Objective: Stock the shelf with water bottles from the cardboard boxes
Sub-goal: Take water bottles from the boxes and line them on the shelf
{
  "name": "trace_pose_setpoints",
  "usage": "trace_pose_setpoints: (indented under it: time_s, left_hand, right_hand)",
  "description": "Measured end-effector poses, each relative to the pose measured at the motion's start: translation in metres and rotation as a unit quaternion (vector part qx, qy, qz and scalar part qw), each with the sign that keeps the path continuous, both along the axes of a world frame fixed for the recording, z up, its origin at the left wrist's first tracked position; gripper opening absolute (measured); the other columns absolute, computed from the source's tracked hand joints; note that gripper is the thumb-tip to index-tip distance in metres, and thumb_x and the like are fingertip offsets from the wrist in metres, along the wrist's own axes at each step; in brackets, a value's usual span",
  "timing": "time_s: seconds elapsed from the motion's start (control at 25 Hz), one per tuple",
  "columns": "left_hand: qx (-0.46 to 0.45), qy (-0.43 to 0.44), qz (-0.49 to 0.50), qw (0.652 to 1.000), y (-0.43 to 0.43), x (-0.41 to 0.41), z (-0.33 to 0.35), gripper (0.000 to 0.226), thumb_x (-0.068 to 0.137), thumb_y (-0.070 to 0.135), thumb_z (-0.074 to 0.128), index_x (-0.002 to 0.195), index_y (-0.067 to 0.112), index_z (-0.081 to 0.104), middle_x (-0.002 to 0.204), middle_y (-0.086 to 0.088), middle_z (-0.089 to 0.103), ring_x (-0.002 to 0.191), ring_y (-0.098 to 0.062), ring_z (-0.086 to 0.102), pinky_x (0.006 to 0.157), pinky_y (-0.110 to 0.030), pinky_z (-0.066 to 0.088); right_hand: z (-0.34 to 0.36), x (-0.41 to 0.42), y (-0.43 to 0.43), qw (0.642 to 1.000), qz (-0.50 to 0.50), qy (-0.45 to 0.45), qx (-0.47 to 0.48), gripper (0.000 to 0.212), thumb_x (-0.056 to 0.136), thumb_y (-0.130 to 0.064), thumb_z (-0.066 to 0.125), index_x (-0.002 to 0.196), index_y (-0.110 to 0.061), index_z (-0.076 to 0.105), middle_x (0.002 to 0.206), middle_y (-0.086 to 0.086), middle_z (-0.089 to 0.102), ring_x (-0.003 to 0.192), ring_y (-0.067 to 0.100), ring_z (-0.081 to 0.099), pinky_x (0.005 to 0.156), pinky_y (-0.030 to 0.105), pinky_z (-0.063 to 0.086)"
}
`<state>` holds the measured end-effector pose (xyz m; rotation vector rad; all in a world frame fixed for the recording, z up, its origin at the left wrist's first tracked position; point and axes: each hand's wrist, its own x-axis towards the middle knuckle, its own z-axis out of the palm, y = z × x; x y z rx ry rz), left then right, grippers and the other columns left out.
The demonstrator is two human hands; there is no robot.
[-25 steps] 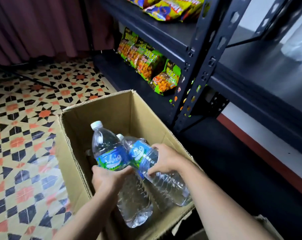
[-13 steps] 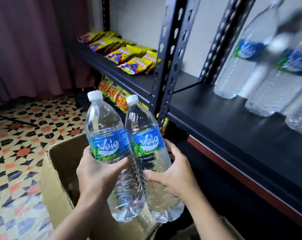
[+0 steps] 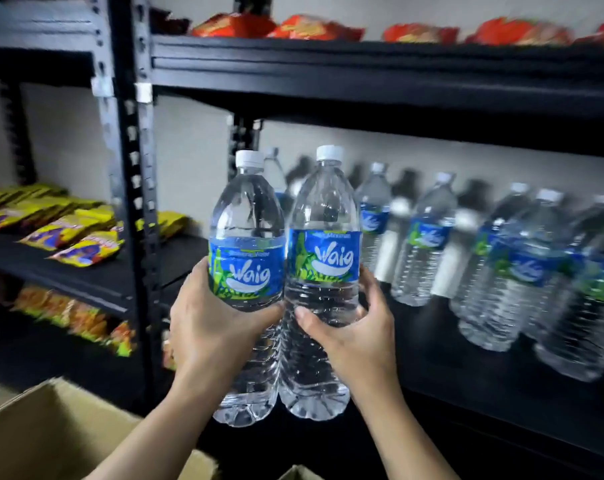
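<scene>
I hold two clear water bottles with blue labels and white caps, upright and touching side by side in front of the black shelf (image 3: pixel 501 407). My left hand (image 3: pixel 210 327) grips the left bottle (image 3: pixel 246 244) around its middle. My right hand (image 3: pixel 359 330) grips the right bottle (image 3: pixel 324 237) the same way. Both bottles hang in the air at the shelf's left end, level with its board. Several more water bottles (image 3: pixel 515 268) stand in rows on that shelf to the right. The open cardboard box (image 3: pixel 47 431) is at the bottom left, below my left forearm.
A black upright post (image 3: pixel 139 188) divides two shelf units. Yellow snack bags (image 3: pixel 68 230) lie on the left unit's shelf, with orange bags (image 3: pixel 78 317) below. Red snack bags (image 3: pixel 314 27) line the board above the water bottles. A second box edge (image 3: pixel 298 472) shows at the bottom.
Both hands lifted the two bottles out of the box and up to shelf height. My view swung up from the floor and box toward the shelf with the stocked bottles.
</scene>
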<state>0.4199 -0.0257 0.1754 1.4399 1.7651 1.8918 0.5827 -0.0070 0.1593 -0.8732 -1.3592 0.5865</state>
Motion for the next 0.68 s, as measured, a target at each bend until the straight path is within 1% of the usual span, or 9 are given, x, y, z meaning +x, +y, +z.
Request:
trace_pose_setpoints:
  time_s: [0.08, 0.2, 0.32, 0.44, 0.48, 0.56, 0.6, 0.64, 0.68]
  left_hand:
    - [0.009, 0.01, -0.039, 0.999, 0.011, 0.032, 0.013, 0.068, 0.041, 0.049, 0.09, 0.099, 0.034, 0.057, 0.095, 0.012, 0.069, 0.094, -0.014, 0.065, 0.084, -0.034, 0.053]
    - [0.017, 0.027, -0.084, 0.996, 0.027, 0.083, 0.028, 0.083, 0.044, 0.05, 0.091, 0.116, 0.025, 0.059, 0.105, 0.006, 0.068, 0.103, -0.018, 0.064, 0.092, -0.039, 0.053]
    - [0.035, 0.019, -0.125, 0.991, 0.044, 0.122, 0.032, 0.08, 0.045, 0.049, 0.091, 0.113, 0.025, 0.058, 0.102, 0.005, 0.068, 0.099, -0.019, 0.064, 0.088, -0.037, 0.052]
    - [0.04, 0.011, -0.149, 0.988, 0.065, 0.149, 0.027, 0.081, 0.044, 0.052, 0.089, 0.114, 0.025, 0.058, 0.103, 0.004, 0.069, 0.101, -0.02, 0.064, 0.091, -0.041, 0.052]
    - [0.043, 0.007, -0.159, 0.986, 0.073, 0.156, 0.026, 0.083, 0.044, 0.053, 0.089, 0.115, 0.023, 0.058, 0.103, 0.003, 0.069, 0.102, -0.021, 0.064, 0.092, -0.043, 0.052]
    - [0.047, -0.002, -0.171, 0.984, 0.091, 0.165, 0.024, 0.085, 0.042, 0.053, 0.089, 0.114, 0.021, 0.058, 0.102, 0.002, 0.069, 0.101, -0.02, 0.065, 0.092, -0.042, 0.052]
    - [0.049, -0.002, -0.173, 0.984, 0.1, 0.167, 0.022, 0.083, 0.042, 0.052, 0.09, 0.111, 0.02, 0.058, 0.1, 0.002, 0.069, 0.099, -0.02, 0.064, 0.09, -0.039, 0.052]
    - [0.052, 0.0, -0.174, 0.983, 0.11, 0.169, 0.02, 0.078, 0.043, 0.05, 0.092, 0.107, 0.021, 0.057, 0.098, 0.002, 0.069, 0.096, -0.019, 0.064, 0.086, -0.034, 0.05]
    - [0.058, 0.001, -0.172, 0.983, 0.118, 0.17, 0.019, 0.074, 0.044, 0.047, 0.093, 0.103, 0.024, 0.056, 0.095, 0.002, 0.068, 0.093, -0.018, 0.063, 0.082, -0.03, 0.046]
  right_hand:
    - [0.013, 0.03, 0.002, 0.999, -0.048, -0.001, 0.011, 0.089, 0.057, -0.035, 0.09, 0.135, -0.029, 0.048, 0.127, -0.002, 0.064, 0.118, 0.017, 0.062, 0.103, 0.044, 0.047]
    - [0.025, 0.075, 0.002, 0.99, -0.136, -0.008, 0.038, 0.088, 0.056, -0.045, 0.087, 0.134, -0.035, 0.048, 0.131, -0.011, 0.059, 0.123, 0.006, 0.054, 0.106, 0.037, 0.044]
    - [0.03, 0.11, 0.01, 0.979, -0.198, -0.029, 0.035, 0.092, 0.057, -0.048, 0.086, 0.138, -0.035, 0.044, 0.136, -0.016, 0.051, 0.128, 0.001, 0.046, 0.11, 0.032, 0.04]
    - [0.029, 0.135, 0.022, 0.969, -0.239, -0.046, 0.039, 0.089, 0.057, -0.048, 0.086, 0.133, -0.044, 0.04, 0.131, -0.027, 0.043, 0.124, -0.011, 0.039, 0.103, 0.013, 0.033]
    - [0.028, 0.141, 0.027, 0.965, -0.253, -0.052, 0.04, 0.09, 0.055, -0.053, 0.085, 0.132, -0.042, 0.041, 0.131, -0.024, 0.044, 0.124, -0.009, 0.04, 0.102, 0.014, 0.033]
    - [0.025, 0.147, 0.04, 0.96, -0.272, -0.062, 0.017, 0.106, 0.047, -0.071, 0.08, 0.139, -0.032, 0.043, 0.137, -0.013, 0.046, 0.128, 0.002, 0.042, 0.106, 0.025, 0.038]
    - [0.023, 0.149, 0.048, 0.959, -0.277, -0.061, 0.006, 0.112, 0.044, -0.076, 0.078, 0.141, -0.031, 0.044, 0.138, -0.01, 0.047, 0.128, 0.002, 0.042, 0.106, 0.023, 0.038]
    - [0.021, 0.15, 0.057, 0.958, -0.282, -0.056, 0.008, 0.111, 0.043, -0.073, 0.08, 0.14, -0.033, 0.045, 0.136, -0.01, 0.05, 0.123, -0.004, 0.043, 0.102, 0.012, 0.036]
    - [0.019, 0.152, 0.066, 0.956, -0.287, -0.053, 0.02, 0.105, 0.046, -0.064, 0.085, 0.139, -0.032, 0.047, 0.132, -0.013, 0.053, 0.112, -0.013, 0.044, 0.093, -0.001, 0.033]
